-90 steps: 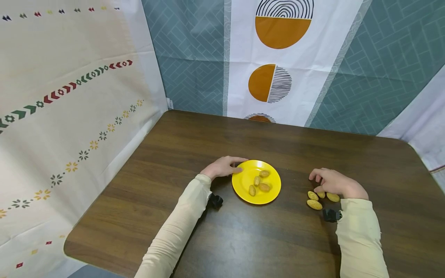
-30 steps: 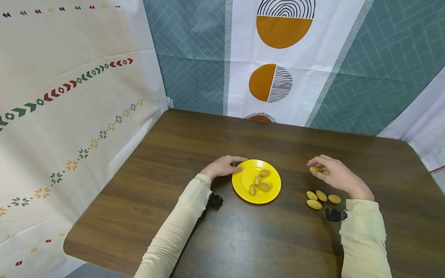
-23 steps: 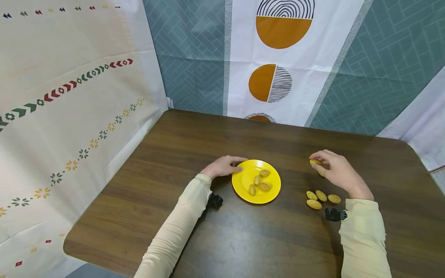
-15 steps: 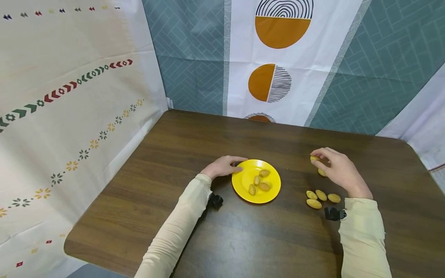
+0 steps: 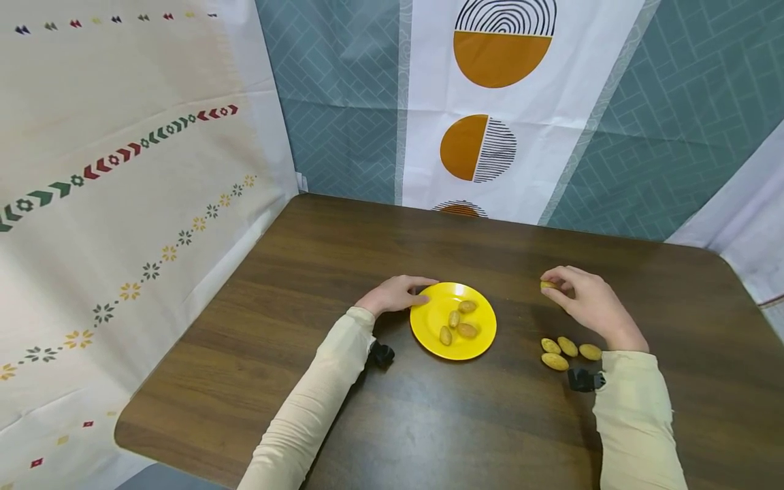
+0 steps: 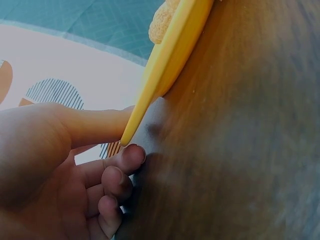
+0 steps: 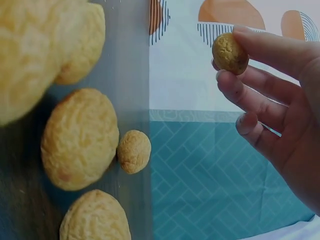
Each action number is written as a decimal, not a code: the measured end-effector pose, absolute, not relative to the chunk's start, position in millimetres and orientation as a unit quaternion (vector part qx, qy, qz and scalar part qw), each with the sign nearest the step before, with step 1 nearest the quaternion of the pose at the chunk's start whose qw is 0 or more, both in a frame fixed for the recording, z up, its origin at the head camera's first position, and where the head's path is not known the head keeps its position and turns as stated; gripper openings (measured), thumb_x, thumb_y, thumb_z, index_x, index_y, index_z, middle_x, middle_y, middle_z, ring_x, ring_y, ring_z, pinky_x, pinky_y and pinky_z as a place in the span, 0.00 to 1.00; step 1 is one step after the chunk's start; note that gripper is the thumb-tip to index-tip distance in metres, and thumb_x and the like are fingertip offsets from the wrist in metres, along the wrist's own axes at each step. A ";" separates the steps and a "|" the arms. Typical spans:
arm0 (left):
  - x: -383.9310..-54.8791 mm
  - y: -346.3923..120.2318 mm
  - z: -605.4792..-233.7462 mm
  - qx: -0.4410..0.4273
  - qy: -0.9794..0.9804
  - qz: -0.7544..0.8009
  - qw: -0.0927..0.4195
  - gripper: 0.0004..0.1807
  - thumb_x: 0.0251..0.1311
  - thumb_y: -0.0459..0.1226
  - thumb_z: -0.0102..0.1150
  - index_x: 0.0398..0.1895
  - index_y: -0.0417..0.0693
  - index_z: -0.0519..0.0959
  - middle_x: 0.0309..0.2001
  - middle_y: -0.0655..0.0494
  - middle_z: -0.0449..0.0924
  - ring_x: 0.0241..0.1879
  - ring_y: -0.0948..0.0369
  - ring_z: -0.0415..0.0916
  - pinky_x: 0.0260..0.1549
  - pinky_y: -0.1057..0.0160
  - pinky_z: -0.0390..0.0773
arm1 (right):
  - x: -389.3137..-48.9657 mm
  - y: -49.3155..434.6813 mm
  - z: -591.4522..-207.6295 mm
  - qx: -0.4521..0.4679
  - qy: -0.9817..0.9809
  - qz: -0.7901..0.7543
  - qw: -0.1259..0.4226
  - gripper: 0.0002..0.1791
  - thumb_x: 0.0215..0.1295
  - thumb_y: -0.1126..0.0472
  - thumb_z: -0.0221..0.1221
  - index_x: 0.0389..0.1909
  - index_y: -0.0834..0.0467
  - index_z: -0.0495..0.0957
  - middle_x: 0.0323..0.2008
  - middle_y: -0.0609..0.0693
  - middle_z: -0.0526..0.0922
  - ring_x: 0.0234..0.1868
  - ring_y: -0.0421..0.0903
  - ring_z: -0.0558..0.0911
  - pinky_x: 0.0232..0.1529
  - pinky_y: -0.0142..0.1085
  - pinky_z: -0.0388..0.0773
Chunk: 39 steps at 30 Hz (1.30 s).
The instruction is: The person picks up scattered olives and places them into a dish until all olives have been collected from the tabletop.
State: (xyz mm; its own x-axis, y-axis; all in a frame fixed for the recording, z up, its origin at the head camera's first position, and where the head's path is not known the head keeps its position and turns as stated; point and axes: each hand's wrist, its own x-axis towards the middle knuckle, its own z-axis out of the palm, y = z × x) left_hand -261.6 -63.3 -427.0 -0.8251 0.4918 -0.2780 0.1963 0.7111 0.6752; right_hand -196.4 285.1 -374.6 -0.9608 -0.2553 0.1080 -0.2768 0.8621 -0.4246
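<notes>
My left hand (image 5: pixel 395 294) holds the near-left rim of a yellow plate (image 5: pixel 429 340). In the left wrist view its thumb lies over the rim (image 6: pixel 150 87), and the other fingers curl at the edge. Several wrinkled, yellow-brown oval pieces, perhaps small potatoes, lie on the plate. To the right, my right hand (image 5: pixel 584 297) is raised and pinches one such oval piece (image 7: pixel 230 53) between thumb and fingertips. Below that hand, several more oval pieces (image 5: pixel 554 361) lie grouped on the table. A smaller-looking piece (image 7: pixel 134 151) stands farther off in the right wrist view.
The brown wooden table (image 5: pixel 343 238) carries everything. Patterned cloths hang behind it (image 5: pixel 343 102) and along its left side (image 5: pixel 153 204). Black wrist cameras sit at both wrists.
My right hand was low over the group of oval pieces, then rose away from them with pieces in its fingers. One piece showing beneath it half a second ago is now out of sight. The left hand stays still.
</notes>
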 end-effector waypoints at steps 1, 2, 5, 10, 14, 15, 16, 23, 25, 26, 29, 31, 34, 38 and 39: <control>-261.4 -63.0 -426.9 0.193 0.897 0.327 0.225 0.25 0.68 0.45 0.54 0.69 0.65 0.68 0.68 0.55 0.69 0.63 0.55 0.68 0.66 0.51 0.66 | -196.6 284.5 -375.0 0.139 -0.964 0.224 0.025 0.15 0.67 0.58 0.59 0.52 0.59 0.77 0.50 0.60 0.81 0.46 0.57 0.80 0.44 0.55 0.77; -261.4 -62.9 -426.9 0.195 0.897 0.326 0.225 0.25 0.68 0.45 0.54 0.69 0.65 0.68 0.68 0.55 0.69 0.63 0.55 0.68 0.66 0.52 0.66 | -196.8 283.9 -375.3 0.140 -0.964 0.225 0.026 0.15 0.67 0.59 0.59 0.52 0.59 0.77 0.50 0.60 0.81 0.46 0.57 0.80 0.45 0.55 0.78; -261.6 -62.5 -426.5 0.200 0.899 0.319 0.222 0.25 0.68 0.46 0.54 0.69 0.66 0.68 0.68 0.55 0.69 0.62 0.55 0.68 0.66 0.51 0.66 | -197.1 281.1 -375.4 0.140 -0.963 0.227 0.027 0.15 0.67 0.60 0.60 0.52 0.59 0.76 0.51 0.60 0.81 0.47 0.58 0.80 0.46 0.56 0.78; -262.5 -62.9 -425.5 0.203 0.900 0.315 0.221 0.25 0.68 0.46 0.54 0.69 0.66 0.68 0.68 0.55 0.69 0.61 0.55 0.69 0.65 0.52 0.67 | -197.6 275.0 -374.0 0.145 -0.962 0.232 0.025 0.14 0.66 0.62 0.60 0.52 0.58 0.76 0.50 0.60 0.81 0.48 0.59 0.80 0.47 0.57 0.77; -263.4 -63.3 -425.6 0.204 0.900 0.315 0.220 0.25 0.68 0.46 0.54 0.69 0.66 0.68 0.68 0.55 0.70 0.60 0.56 0.69 0.65 0.52 0.67 | -197.5 269.5 -374.1 0.151 -0.960 0.235 0.025 0.14 0.66 0.64 0.59 0.52 0.58 0.75 0.49 0.58 0.81 0.48 0.58 0.80 0.48 0.56 0.77; -263.4 -63.3 -425.5 0.204 0.901 0.314 0.220 0.25 0.68 0.46 0.54 0.69 0.66 0.68 0.68 0.55 0.70 0.60 0.56 0.69 0.65 0.52 0.67 | -197.5 268.0 -374.4 0.153 -0.959 0.235 0.025 0.14 0.66 0.64 0.59 0.52 0.58 0.75 0.49 0.58 0.81 0.48 0.58 0.80 0.48 0.56 0.78; -263.3 -63.4 -425.4 0.205 0.901 0.313 0.220 0.25 0.68 0.46 0.54 0.69 0.66 0.68 0.68 0.55 0.70 0.59 0.56 0.69 0.64 0.52 0.68 | -197.6 266.4 -374.8 0.154 -0.959 0.235 0.025 0.14 0.66 0.64 0.59 0.51 0.58 0.75 0.49 0.58 0.81 0.48 0.58 0.80 0.48 0.56 0.78; -262.7 -63.2 -426.2 0.201 0.901 0.315 0.219 0.25 0.68 0.45 0.54 0.69 0.66 0.68 0.68 0.55 0.70 0.60 0.55 0.69 0.65 0.52 0.67 | -198.3 254.5 -377.8 0.165 -0.959 0.226 0.041 0.13 0.65 0.65 0.60 0.50 0.56 0.75 0.47 0.56 0.82 0.46 0.56 0.80 0.47 0.54 0.79; -262.7 -63.0 -426.4 0.201 0.901 0.316 0.218 0.25 0.68 0.46 0.54 0.69 0.66 0.68 0.68 0.55 0.69 0.61 0.55 0.69 0.66 0.52 0.66 | -198.7 250.0 -378.8 0.169 -0.958 0.226 0.048 0.12 0.65 0.64 0.60 0.49 0.56 0.76 0.47 0.55 0.82 0.46 0.55 0.81 0.47 0.54 0.80; -262.7 -62.9 -426.5 0.202 0.901 0.317 0.218 0.25 0.68 0.46 0.54 0.69 0.66 0.68 0.68 0.55 0.69 0.62 0.55 0.69 0.66 0.52 0.66 | -198.9 247.7 -379.5 0.171 -0.958 0.226 0.052 0.12 0.65 0.63 0.61 0.49 0.55 0.76 0.47 0.55 0.82 0.46 0.55 0.81 0.46 0.53 0.80; -262.4 -62.5 -426.2 0.201 0.901 0.317 0.219 0.25 0.68 0.46 0.54 0.69 0.66 0.68 0.68 0.55 0.69 0.63 0.55 0.68 0.66 0.52 0.66 | -199.0 239.7 -381.7 0.181 -0.954 0.230 0.068 0.13 0.65 0.63 0.61 0.50 0.55 0.76 0.46 0.54 0.82 0.45 0.54 0.81 0.45 0.52 0.80; -262.2 -62.5 -425.9 0.200 0.901 0.316 0.220 0.25 0.68 0.46 0.54 0.69 0.66 0.68 0.68 0.55 0.69 0.62 0.55 0.68 0.66 0.51 0.66 | -199.0 233.4 -383.4 0.194 -0.950 0.231 0.080 0.13 0.64 0.63 0.62 0.49 0.55 0.76 0.45 0.53 0.82 0.44 0.52 0.80 0.44 0.50 0.81; -262.0 -62.5 -425.5 0.199 0.901 0.315 0.220 0.25 0.68 0.46 0.54 0.69 0.67 0.68 0.68 0.55 0.69 0.62 0.55 0.68 0.66 0.51 0.66 | -198.2 222.6 -385.3 0.223 -0.943 0.229 0.096 0.13 0.62 0.64 0.63 0.48 0.55 0.77 0.43 0.51 0.81 0.42 0.51 0.80 0.42 0.48 0.81; -262.0 -62.2 -425.9 0.199 0.903 0.312 0.219 0.25 0.68 0.46 0.53 0.69 0.66 0.68 0.69 0.55 0.68 0.64 0.54 0.67 0.66 0.51 0.65 | -197.0 210.1 -387.4 0.253 -0.936 0.225 0.097 0.14 0.61 0.65 0.64 0.47 0.54 0.77 0.42 0.49 0.81 0.40 0.48 0.79 0.40 0.44 0.81; -262.0 -62.0 -425.9 0.198 0.903 0.313 0.219 0.25 0.68 0.46 0.53 0.69 0.66 0.68 0.69 0.55 0.68 0.64 0.54 0.67 0.67 0.51 0.65 | -196.7 207.9 -388.1 0.257 -0.935 0.224 0.094 0.14 0.61 0.65 0.64 0.47 0.54 0.77 0.42 0.49 0.81 0.40 0.48 0.79 0.40 0.43 0.80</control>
State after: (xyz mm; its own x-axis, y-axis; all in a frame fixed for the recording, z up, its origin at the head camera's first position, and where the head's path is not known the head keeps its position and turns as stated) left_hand -262.0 -62.0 -425.9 -0.8258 0.4943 -0.2714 0.2205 0.7261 0.6513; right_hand -196.7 207.9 -388.1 -0.8499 -0.4397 0.2904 -0.5235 0.7675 -0.3700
